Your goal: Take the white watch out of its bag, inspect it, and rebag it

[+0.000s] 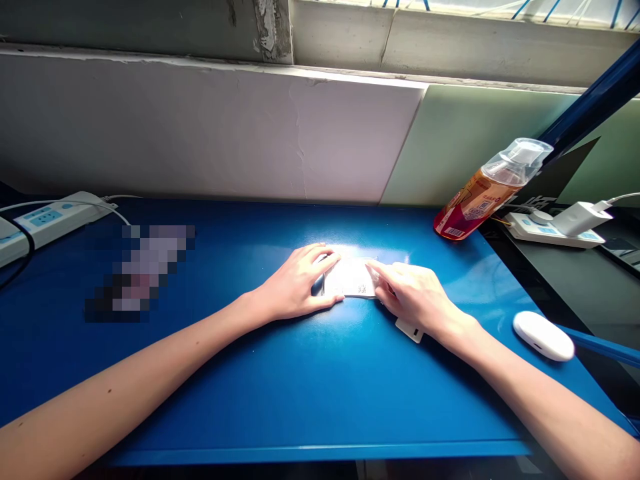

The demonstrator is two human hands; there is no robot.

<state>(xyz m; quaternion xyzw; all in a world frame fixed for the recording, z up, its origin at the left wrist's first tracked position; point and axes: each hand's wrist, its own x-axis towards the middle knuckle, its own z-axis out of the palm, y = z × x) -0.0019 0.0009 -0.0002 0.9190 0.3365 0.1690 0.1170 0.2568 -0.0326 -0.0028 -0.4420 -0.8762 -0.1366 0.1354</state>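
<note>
Spread thumb and fingers of my left hand (pixel 300 283) bracket one end of a white flat piece (pixel 351 275), while my right hand (pixel 415 293) meets the other end, index finger extended and the rest curled in. Whether either hand truly pinches it I cannot tell; glare and my own fingers hide the contact. Under all this spreads the blue desk (pixel 310 380), and the piece is at its surface, straight ahead of me, between my hands: right of my left palm, left of my right knuckles. Neither hand is clearly nearer. Its long axis, as far as it shows, runs crosswise from one hand to the other. It looks thin, roughly rectangular, much of its face washed out by light. A smaller pale tab (pixel 407 329) with a dark slot pokes from under my right hand; any join is hidden. Smallest, some dark print (pixel 363 289) sits toward the piece's near edge, too fine to read.
</note>
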